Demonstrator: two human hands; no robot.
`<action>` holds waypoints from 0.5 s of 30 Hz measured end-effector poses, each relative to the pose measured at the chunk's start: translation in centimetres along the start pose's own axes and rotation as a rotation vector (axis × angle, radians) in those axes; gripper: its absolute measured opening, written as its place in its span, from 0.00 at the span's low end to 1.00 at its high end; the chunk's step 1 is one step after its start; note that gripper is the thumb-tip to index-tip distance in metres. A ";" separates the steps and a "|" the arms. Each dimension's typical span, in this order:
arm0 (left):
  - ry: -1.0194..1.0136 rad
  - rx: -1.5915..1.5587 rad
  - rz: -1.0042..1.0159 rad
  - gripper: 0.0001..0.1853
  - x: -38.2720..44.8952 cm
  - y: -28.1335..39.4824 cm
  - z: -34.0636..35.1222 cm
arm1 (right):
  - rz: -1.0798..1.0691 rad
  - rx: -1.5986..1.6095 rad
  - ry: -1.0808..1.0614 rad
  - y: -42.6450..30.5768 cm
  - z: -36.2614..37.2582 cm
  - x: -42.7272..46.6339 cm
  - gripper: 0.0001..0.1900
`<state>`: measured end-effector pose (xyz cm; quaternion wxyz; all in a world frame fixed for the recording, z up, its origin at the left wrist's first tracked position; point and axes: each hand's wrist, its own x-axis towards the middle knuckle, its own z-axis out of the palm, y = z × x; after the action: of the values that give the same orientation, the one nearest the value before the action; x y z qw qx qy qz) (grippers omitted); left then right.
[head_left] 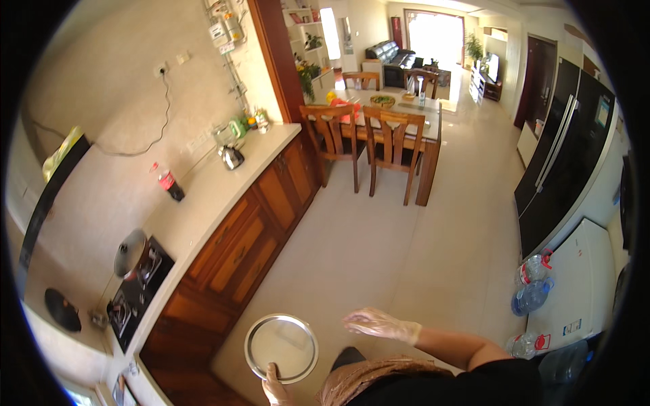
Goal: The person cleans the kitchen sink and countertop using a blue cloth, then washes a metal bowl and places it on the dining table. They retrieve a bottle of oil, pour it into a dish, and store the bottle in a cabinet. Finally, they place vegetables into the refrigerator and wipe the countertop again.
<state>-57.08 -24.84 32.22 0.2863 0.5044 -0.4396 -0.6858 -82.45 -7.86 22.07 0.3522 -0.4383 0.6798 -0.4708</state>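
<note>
My left hand [274, 388], in a clear plastic glove, grips the near rim of a round, shallow metal tray [282, 347], thumb on top. The tray is held flat above the floor, beside the wooden cabinets. To its right, my right hand [373, 323], also gloved, reaches out over the floor and touches nothing; its fingers are close together, and I cannot tell whether they are fully closed. A lidded pot [133, 254] sits on the black gas stove [137, 292] at the left.
A cola bottle [170, 185] and a glass-and-metal kettle [231, 157] stand on the counter [218, 195]. Wooden chairs [393, 137] and a dining table [431, 132] are ahead. At right are a black refrigerator [553, 152], a white chest freezer [584, 284] and several large plastic bottles [532, 297].
</note>
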 end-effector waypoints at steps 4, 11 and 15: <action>-0.314 0.377 0.310 0.19 14.3 -1.0 6.6 | 0.172 0.434 0.247 -1.3 -6.6 1.2 0.22; -0.798 0.646 0.633 0.18 25.4 -1.5 28.0 | 0.259 0.704 0.707 0.5 -15.8 6.2 0.20; -0.915 0.738 0.594 0.21 29.2 -2.8 37.5 | 0.250 0.727 0.699 0.2 -24.9 11.0 0.23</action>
<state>-101.86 -36.20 20.80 0.0558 0.0841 -0.8439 -0.5270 -108.69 -9.79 28.86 0.2870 -0.0197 0.5965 -0.7493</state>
